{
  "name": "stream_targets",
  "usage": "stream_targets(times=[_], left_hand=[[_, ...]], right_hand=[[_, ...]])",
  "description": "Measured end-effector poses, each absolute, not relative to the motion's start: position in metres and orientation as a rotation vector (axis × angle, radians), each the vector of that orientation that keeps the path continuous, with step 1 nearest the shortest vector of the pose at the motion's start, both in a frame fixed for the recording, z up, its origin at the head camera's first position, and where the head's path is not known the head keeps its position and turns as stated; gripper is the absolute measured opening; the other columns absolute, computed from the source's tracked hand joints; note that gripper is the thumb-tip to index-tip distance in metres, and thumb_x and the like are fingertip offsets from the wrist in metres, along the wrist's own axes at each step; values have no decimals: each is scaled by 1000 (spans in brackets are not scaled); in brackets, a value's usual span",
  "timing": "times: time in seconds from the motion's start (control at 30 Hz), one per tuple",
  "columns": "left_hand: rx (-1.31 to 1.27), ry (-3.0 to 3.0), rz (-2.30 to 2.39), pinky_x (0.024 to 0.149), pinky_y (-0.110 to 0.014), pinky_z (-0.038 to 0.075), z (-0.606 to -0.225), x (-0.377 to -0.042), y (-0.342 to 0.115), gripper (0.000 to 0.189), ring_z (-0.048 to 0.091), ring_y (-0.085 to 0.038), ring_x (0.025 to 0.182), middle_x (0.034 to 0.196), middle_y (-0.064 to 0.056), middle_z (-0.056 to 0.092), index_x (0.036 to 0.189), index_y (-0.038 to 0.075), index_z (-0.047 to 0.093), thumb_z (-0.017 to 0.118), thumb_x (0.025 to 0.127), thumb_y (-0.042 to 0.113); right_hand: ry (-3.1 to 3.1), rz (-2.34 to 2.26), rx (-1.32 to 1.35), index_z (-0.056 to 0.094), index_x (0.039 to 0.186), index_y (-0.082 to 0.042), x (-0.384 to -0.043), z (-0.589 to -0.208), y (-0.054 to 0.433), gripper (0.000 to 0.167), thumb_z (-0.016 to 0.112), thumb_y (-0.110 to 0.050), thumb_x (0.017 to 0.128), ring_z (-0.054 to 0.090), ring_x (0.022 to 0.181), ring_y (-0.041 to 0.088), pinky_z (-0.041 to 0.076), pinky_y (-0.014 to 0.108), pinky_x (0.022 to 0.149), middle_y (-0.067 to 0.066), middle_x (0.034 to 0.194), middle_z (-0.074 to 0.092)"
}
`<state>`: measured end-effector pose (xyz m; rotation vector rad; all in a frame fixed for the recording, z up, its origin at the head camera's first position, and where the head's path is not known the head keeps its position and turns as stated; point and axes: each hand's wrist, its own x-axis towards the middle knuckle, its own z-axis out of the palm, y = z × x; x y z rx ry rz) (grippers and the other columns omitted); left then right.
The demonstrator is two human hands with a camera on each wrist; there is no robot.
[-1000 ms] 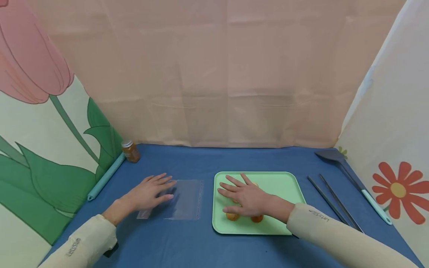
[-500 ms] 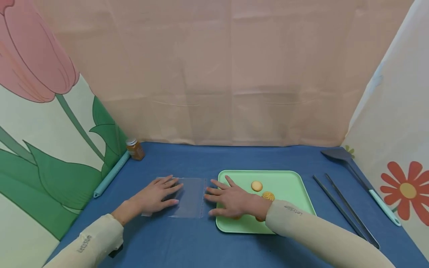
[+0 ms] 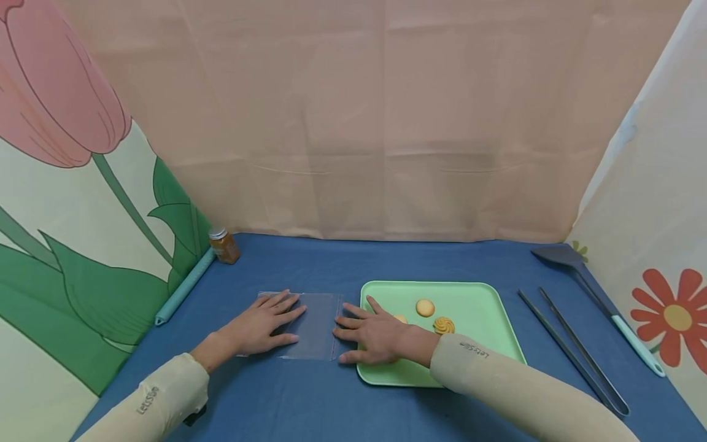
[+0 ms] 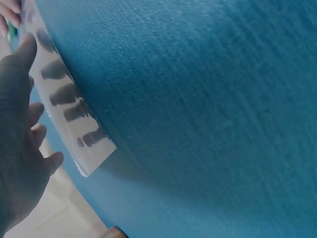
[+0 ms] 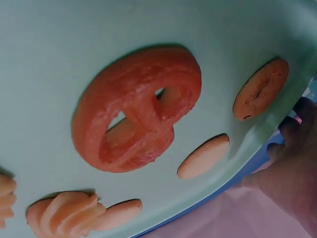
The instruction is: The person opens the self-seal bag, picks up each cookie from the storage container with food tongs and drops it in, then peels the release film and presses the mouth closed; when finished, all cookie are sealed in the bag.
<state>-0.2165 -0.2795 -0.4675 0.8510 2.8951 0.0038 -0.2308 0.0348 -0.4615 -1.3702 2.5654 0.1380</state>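
Observation:
In the head view my left hand [image 3: 265,322] is spread, palm down, over the left part of a clear flat plastic bag [image 3: 320,328]. The left wrist view has this hand [image 4: 22,139] above the bag [image 4: 91,144], whose shiny surface mirrors the fingers. My right hand [image 3: 372,337] spreads over the left rim of a light green tray [image 3: 475,307], fingertips at the bag's right edge. On the tray are a round cookie [image 3: 424,307] and a swirled cookie [image 3: 444,325]. A pretzel-shaped cookie [image 5: 133,74] shows in the right wrist view, hidden under the arm from the head.
Metal tongs [image 3: 563,345] lie right of the tray, and a dark spatula [image 3: 558,253] with a pale handle beyond them. A brown jar [image 3: 224,247] with a silver lid and a rolled teal sheet [image 3: 185,286] are at the back left. Walls stand behind and on both sides.
My right hand has moved left from over the middle of the tray to its left rim, uncovering cookies. My left hand has shifted slightly right over the bag.

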Motion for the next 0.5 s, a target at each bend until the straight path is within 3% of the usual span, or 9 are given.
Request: stream_targets(times=[0.5], left_hand=[[820, 2876, 66, 120, -63, 19, -475, -219, -285, 74, 16, -35, 156, 167, -5, 25, 158, 25, 34, 41, 98, 68]], right_hand=[[2548, 107, -1360, 28, 157, -40, -233, -462, 35, 66, 29, -71, 99, 6, 158, 18, 4, 62, 124, -13, 166, 22]])
